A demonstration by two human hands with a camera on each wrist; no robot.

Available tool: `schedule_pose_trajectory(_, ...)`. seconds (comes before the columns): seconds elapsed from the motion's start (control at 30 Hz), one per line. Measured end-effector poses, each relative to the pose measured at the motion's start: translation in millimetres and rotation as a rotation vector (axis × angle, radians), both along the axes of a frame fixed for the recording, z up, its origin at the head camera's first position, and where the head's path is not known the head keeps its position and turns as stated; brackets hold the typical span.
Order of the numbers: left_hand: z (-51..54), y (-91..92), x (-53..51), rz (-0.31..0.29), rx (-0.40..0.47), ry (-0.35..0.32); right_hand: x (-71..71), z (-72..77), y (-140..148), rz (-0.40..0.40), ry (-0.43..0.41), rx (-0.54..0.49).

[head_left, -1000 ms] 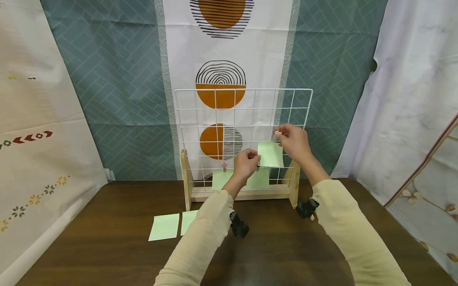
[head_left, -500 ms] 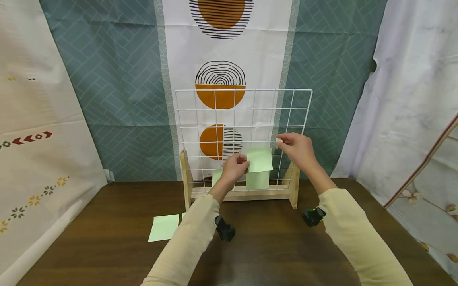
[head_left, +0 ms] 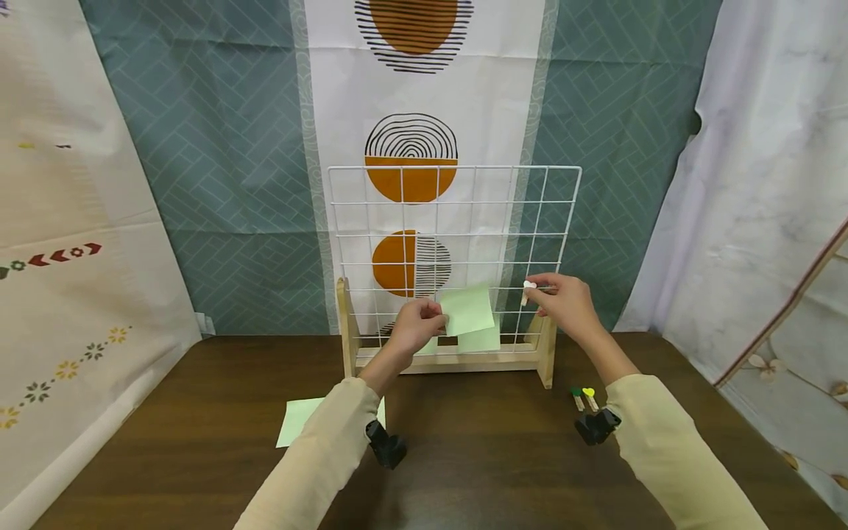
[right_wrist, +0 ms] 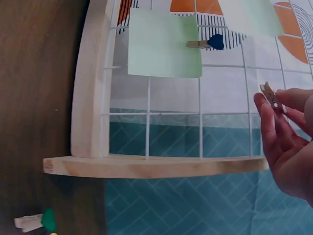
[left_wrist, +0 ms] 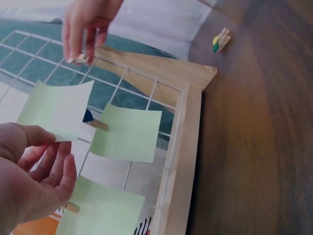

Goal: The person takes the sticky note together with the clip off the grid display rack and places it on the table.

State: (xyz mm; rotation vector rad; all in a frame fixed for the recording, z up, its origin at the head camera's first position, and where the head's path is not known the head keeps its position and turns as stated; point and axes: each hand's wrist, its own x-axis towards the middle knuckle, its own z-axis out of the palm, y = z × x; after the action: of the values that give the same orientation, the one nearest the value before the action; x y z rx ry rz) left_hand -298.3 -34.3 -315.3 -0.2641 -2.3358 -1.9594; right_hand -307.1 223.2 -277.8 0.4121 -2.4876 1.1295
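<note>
My left hand (head_left: pixel 412 329) pinches a pale green paper note (head_left: pixel 467 311) by its left edge, in front of a white wire grid (head_left: pixel 454 167). To the right, my right hand (head_left: pixel 570 303) holds a small wooden clothespin (head_left: pixel 528 291) with a white heart-shaped top between thumb and fingers, apart from the note. Behind the held note, another green note (left_wrist: pixel 128 133) hangs low on the grid from a clothespin with a dark blue heart (right_wrist: pixel 215 42). A further clipped note (left_wrist: pixel 102 208) hangs beside it, mostly covered by my left hand in the head view.
The grid stands in a wooden base (head_left: pixel 450 363) on a dark brown table (head_left: pixel 477 456). Green notes (head_left: pixel 299 418) lie at the left, partly under my left forearm. Two clothespins (head_left: pixel 584 400), green and yellow, lie at the right. Patterned cloths (head_left: pixel 218 169) hang behind and at the sides.
My left hand has moved left and down with the note, which is now lower and tilted. The right hand has moved down and slightly right with the clothespin, uncovering the two clothespins on the table.
</note>
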Motion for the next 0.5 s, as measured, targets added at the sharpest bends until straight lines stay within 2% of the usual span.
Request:
schedule_pose_trajectory(0.23,-6.0,-13.8,13.6,-0.042,-0.044,0.01,4.2,-14.7,10,0.014,-0.042,0.003)
schedule_pose_trajectory(0.5,-17.9,-31.0,26.2,-0.127,-0.071,-0.029,12.2,-28.8,26,0.048,-0.066,0.105)
